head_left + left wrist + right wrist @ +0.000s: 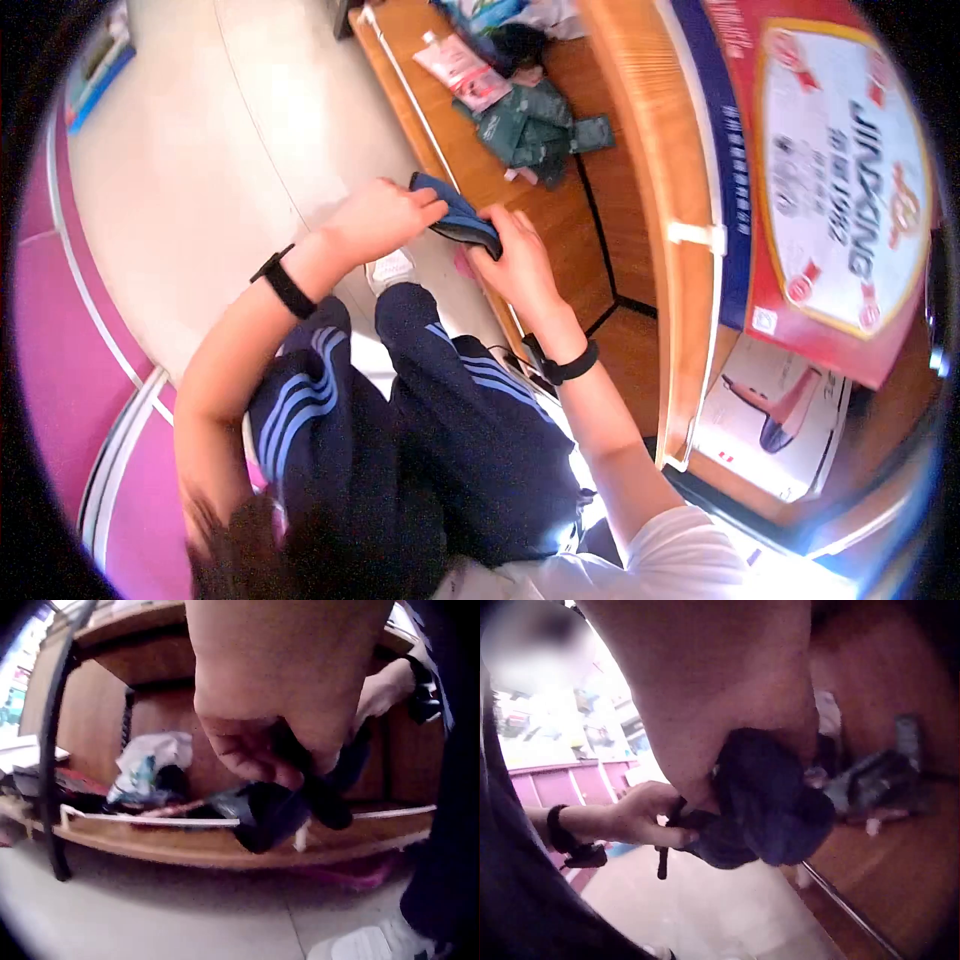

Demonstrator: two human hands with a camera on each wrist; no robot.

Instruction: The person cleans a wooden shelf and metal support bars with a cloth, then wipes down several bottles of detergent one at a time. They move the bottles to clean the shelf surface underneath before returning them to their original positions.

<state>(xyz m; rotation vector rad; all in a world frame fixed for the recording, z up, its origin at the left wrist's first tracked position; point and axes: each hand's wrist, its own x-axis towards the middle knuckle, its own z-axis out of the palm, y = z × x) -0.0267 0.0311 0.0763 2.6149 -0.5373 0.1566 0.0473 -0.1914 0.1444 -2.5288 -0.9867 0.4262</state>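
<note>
Here, one dark blue cloth item (452, 208) with a black underside (exact kind not legible), held aloft at the front edge of the wooden shelf (568, 245). Its long axis runs from hand to hand, aslant to that edge; both hands touch it, so neither is nearer. This hand-to-hand line seems to be what handling turns on.

Left hand (385, 220): on the floor side of the shelf's edge; fingers curled, thumb and fingertips pinching the item towards its left end.

Right hand (522, 262): on the shelf side of the same edge; thumb and fingers pinching the item's right end, the cloth bunched beside them in the right wrist view.

Dark green packets (530, 130), several: loosely heaped on the shelf's lower board, beyond the item.

Pink-and-white pouch (462, 70), one, capped: on that board, just beside the packets.

Red carton (840, 190), one, lettered JINXING: on the shelf's upper level, apparently.

White shoe (390, 270), one: on the floor before the shelf.
</note>
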